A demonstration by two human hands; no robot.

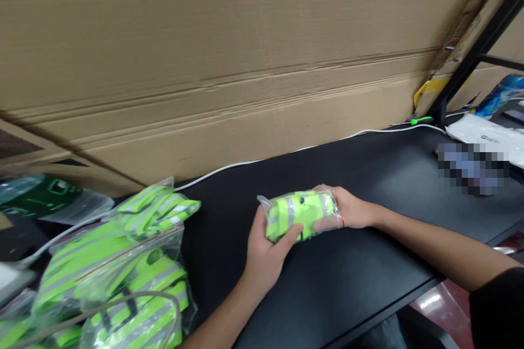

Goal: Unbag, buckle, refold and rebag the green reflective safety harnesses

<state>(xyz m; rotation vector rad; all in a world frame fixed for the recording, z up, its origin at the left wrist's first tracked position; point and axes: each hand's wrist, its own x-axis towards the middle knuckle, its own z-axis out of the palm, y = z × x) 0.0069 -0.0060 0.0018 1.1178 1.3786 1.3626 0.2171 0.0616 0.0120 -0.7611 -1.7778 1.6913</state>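
— Corrugated tan cardboard fills the background, propped against a black metal frame, and a thin white cable runs along the back of a matte black surface. What's on that surface?

— Two bare forearms reach across it, and the hands meet around a clear plastic bag holding a tight roll of neon yellow-green reflective fabric with grey stripes.

— How is each hand set?

— The left hand cups the bag from below, with its thumb pressed across the near side. The right hand wraps the opposite end, fingers closed over the plastic. Neither is spread, and the bag sits between them, over the middle of the surface. I can't tell whether it touches the surface.

— What's around them?

— Just beside the left hand lies a heap of clear bags packed with neon yellow-green reflective vests. Well off to the right, near the cable, are a small green-handled tool and a white plastic packet. Next to the packet is a pixelated patch, too blurred to identify.
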